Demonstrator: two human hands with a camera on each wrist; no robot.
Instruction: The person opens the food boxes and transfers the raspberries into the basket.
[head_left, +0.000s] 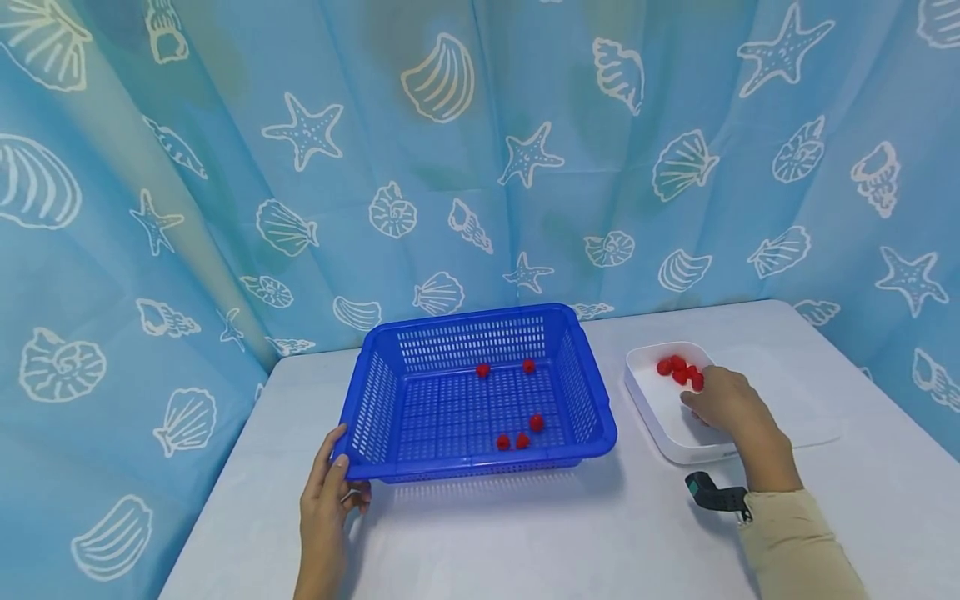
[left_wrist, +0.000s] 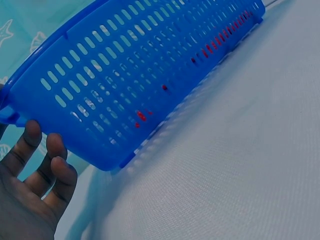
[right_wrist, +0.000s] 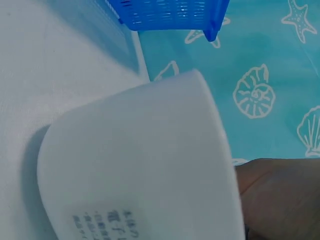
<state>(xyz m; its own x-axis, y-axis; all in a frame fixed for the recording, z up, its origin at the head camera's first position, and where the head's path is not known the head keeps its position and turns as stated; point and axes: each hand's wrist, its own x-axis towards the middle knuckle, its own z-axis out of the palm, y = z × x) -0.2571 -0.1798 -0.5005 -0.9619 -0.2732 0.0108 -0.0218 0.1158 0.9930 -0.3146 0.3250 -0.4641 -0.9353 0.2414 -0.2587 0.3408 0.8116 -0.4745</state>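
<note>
Hands: left point(head_left: 327, 492) steadies slotted plastic basket point(head_left: 375, 408), right point(head_left: 723, 404) in smooth white tray point(head_left: 645, 400).

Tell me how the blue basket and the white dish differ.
The blue basket is larger, with slotted walls; the white dish is smaller and solid. The left hand touches the basket's corner; the right hand reaches into the dish. Both sit on the table holding small red pieces.

This looks like a staged recording corner rather than a lived-in room. A pale grey table point(head_left: 525, 533) fills the lower half of the frame, and a blue curtain point(head_left: 225, 167) printed with white shells and starfish hangs around it on the back and both sides, closing off any view of walls or furniture.
</note>
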